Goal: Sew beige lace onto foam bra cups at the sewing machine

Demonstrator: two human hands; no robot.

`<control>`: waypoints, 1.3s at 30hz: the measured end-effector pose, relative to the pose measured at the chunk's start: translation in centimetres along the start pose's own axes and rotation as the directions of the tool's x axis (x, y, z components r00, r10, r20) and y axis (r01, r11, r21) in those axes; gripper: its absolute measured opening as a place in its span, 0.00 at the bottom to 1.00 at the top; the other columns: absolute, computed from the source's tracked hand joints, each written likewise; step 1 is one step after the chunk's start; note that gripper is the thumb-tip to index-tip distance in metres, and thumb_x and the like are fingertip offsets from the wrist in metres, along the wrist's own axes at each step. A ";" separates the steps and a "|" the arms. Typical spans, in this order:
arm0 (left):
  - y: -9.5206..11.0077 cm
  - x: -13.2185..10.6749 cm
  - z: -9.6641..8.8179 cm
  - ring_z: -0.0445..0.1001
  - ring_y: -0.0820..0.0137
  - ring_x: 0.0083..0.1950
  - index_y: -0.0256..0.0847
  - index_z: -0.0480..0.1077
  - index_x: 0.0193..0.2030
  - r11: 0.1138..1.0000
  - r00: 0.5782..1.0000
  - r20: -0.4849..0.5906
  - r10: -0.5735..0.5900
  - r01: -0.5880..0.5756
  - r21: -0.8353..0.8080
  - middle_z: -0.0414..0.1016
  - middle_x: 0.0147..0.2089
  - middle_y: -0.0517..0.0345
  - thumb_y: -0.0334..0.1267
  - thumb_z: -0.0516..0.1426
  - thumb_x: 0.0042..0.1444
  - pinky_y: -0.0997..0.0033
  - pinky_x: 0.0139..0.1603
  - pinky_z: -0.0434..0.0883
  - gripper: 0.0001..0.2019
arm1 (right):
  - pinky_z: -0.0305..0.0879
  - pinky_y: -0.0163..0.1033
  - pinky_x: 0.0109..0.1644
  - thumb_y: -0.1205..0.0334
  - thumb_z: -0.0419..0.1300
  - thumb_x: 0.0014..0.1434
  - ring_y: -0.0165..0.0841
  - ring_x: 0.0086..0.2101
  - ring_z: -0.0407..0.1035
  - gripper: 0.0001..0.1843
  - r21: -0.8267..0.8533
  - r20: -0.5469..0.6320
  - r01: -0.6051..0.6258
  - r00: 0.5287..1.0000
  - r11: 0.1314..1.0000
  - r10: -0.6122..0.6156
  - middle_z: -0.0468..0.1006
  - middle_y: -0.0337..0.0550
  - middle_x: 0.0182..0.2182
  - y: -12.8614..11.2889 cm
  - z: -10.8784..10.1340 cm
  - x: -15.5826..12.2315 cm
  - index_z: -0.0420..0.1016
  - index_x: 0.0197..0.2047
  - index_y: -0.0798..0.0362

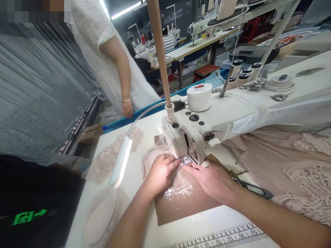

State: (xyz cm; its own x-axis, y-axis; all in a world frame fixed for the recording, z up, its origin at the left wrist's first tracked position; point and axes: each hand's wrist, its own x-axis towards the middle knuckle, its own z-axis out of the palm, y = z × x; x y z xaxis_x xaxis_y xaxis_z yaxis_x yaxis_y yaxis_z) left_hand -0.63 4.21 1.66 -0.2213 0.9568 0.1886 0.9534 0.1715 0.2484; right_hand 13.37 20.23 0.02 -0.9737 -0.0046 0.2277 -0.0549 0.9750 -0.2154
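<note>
My left hand (161, 172) is beside the presser foot (185, 159) of a white sewing machine (178, 137). Its fingers are bent and pressed together on the edge of a pale pink lace fabric piece (148, 159). My right hand (213, 179) lies to the right of the foot, fingers stretched flat toward the needle area. Beneath both hands spreads a brown sheet (187, 203) with a shiny clear patch. The fingertips partly hide the stitching spot. A gooseneck lamp (121, 163) hangs to the left of my left hand.
Lace pieces (103, 165) and an oval pad (99, 217) lie at the left. A printed ruler (217, 237) runs along the front. Thread snips (254, 189) and pink lace fabric (302, 165) lie right. Another person's hand (127, 108) rests near the table's far edge.
</note>
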 end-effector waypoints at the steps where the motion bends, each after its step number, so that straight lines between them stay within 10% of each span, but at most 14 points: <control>1: 0.0 0.0 0.0 0.68 0.60 0.46 0.46 0.67 0.58 1.000 1.000 -0.001 -0.004 0.004 -0.002 0.75 0.49 0.51 0.26 0.48 0.59 0.57 0.47 0.68 0.22 | 0.55 0.37 0.31 0.78 0.50 0.52 0.33 0.30 0.65 0.27 0.008 -0.011 0.003 1.000 1.000 -0.003 0.77 0.42 0.38 0.0 0.1 0.0 0.72 0.52 0.48; 23: 3.6 -1.2 -2.3 0.70 0.64 0.38 0.39 0.71 0.33 0.954 0.948 0.135 -0.288 0.272 0.123 0.71 0.36 0.51 0.33 0.50 0.60 0.66 0.38 0.70 0.09 | 0.60 0.37 0.32 0.72 0.46 0.61 0.35 0.30 0.69 0.19 0.136 -0.016 -0.086 0.996 0.987 0.089 0.78 0.44 0.32 0.4 -0.4 -0.1 0.76 0.46 0.51; 39: 4.1 -1.7 -0.5 0.67 0.60 0.44 0.37 0.66 0.56 0.996 0.995 0.076 -0.058 0.052 0.079 0.68 0.59 0.50 0.37 0.48 0.61 0.57 0.44 0.71 0.18 | 0.52 0.38 0.32 0.73 0.48 0.60 0.32 0.30 0.62 0.14 0.135 0.011 0.063 0.998 0.989 -0.065 0.72 0.42 0.32 0.0 -0.7 -0.2 0.73 0.41 0.53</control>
State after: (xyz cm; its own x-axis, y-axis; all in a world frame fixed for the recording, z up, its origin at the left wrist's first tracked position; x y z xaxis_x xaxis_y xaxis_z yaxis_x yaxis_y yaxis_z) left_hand 3.51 3.18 2.78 -0.2602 0.9602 0.1015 0.9537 0.2392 0.1822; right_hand 13.69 20.38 0.60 -0.9704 -0.0702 0.2309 -0.1453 0.9340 -0.3265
